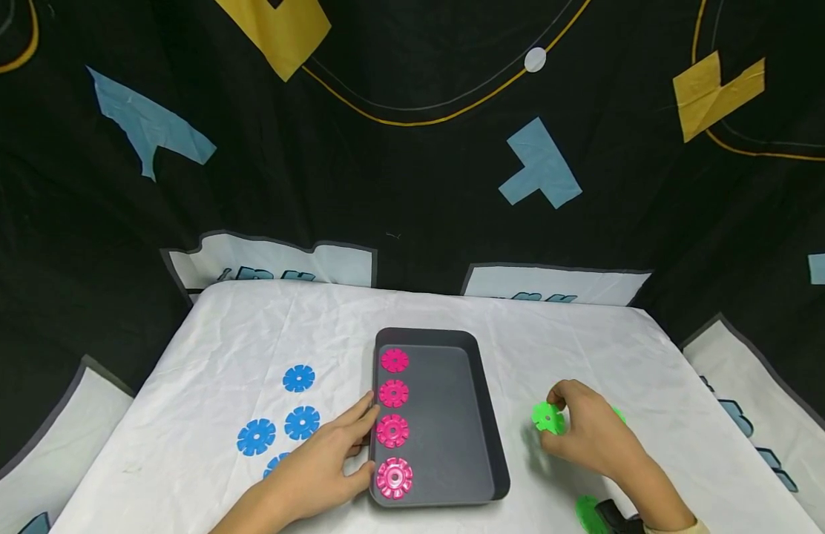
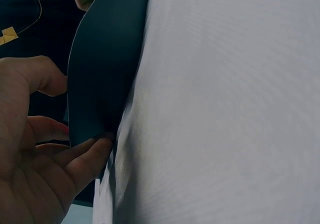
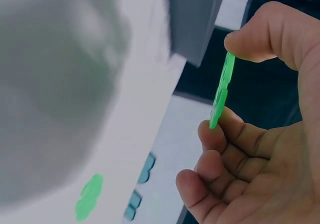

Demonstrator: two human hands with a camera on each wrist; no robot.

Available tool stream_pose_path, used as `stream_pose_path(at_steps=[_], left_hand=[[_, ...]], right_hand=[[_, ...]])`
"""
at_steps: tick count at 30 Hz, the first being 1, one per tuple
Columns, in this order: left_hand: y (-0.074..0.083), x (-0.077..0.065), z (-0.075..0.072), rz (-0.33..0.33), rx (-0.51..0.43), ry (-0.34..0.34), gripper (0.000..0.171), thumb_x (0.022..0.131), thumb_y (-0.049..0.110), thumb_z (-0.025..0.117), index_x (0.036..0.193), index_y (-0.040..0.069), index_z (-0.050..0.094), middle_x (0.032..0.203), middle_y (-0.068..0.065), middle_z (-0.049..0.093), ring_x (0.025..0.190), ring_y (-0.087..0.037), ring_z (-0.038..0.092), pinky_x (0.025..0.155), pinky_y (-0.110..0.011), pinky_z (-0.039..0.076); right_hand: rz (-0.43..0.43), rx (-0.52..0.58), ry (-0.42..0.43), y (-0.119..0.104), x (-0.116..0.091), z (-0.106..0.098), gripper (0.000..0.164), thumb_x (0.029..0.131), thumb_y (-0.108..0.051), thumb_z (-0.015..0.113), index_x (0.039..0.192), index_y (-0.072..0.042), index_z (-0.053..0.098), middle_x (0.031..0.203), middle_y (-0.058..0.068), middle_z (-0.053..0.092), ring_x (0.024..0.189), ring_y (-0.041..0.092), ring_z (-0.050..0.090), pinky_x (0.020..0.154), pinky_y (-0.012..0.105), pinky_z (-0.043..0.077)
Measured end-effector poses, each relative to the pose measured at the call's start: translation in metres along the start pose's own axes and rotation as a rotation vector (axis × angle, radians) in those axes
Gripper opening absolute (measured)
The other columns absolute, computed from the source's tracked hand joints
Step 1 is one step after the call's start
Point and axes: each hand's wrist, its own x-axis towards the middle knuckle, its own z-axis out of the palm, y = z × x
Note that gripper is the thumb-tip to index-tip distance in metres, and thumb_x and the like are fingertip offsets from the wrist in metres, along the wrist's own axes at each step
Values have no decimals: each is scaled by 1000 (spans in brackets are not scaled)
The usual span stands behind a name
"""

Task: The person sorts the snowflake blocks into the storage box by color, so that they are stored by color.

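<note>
My right hand point(image 1: 589, 426) pinches a green notched disc point(image 1: 547, 418) by its edges, above the cloth right of the tray. In the right wrist view the green disc point(image 3: 221, 94) stands edge-on between thumb and fingertips. My left hand point(image 1: 326, 463) rests at the left wall of a dark grey rectangular tray point(image 1: 446, 415), its fingertips and thumb touching the rim and outer side. Inside the tray, several pink notched discs point(image 1: 394, 393) lie in a column along the left wall. The left wrist view shows the fingers against the tray wall point(image 2: 102, 69).
Several blue notched discs point(image 1: 302, 423) lie left of the tray, one partly behind my left hand. Another green disc point(image 1: 619, 414) shows behind the right hand, and one more point(image 1: 589, 513) near the right wrist. White cloth point(image 1: 252, 326) covers the table; a dark curtain point(image 1: 399, 185) hangs behind.
</note>
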Motion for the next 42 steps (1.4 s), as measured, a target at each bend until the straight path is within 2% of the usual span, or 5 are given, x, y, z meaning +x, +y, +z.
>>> stream_pose_path(at_steps=[12,21,26,35,42], left_hand=[[0,-1,0,-12,7,-2,71,90,23,64,150,-2,33,162,-7,14,116,-10,56,95,-25,47],[2,-2,-1,9,-1,5,71,90,21,64,149,-2,33,161,-8,15,117,-11,57,95,-28,48],[1,-1,-1,13,-4,4,71,90,21,64,149,-3,33,161,-8,14,118,-12,57,95,-28,48],[-2,-1,0,-5,19,7,73,89,24,64,150,-1,33,161,-7,15,116,-9,56,96,-27,48],[-2,-2,-1,30,22,17,72,89,23,64,149,-2,34,161,-11,16,112,-10,59,93,-28,50]], right_hand=[[-126,15,17,-38,28,3,38,63,-25,78,93,-13,60,88,-7,54,82,16,55,71,32,49],[-170,0,-7,-65,48,9,39,61,-28,76,94,-16,59,88,-9,53,81,10,51,70,29,48],[-211,-14,-16,-74,61,13,38,61,-29,76,93,-15,59,88,-8,54,81,9,52,71,29,49],[-245,-26,-49,-86,95,26,39,62,-31,75,94,-12,62,87,-6,55,72,8,49,61,24,46],[-249,-49,-91,-97,117,39,40,63,-30,78,94,-9,65,85,-4,56,69,9,49,58,24,46]])
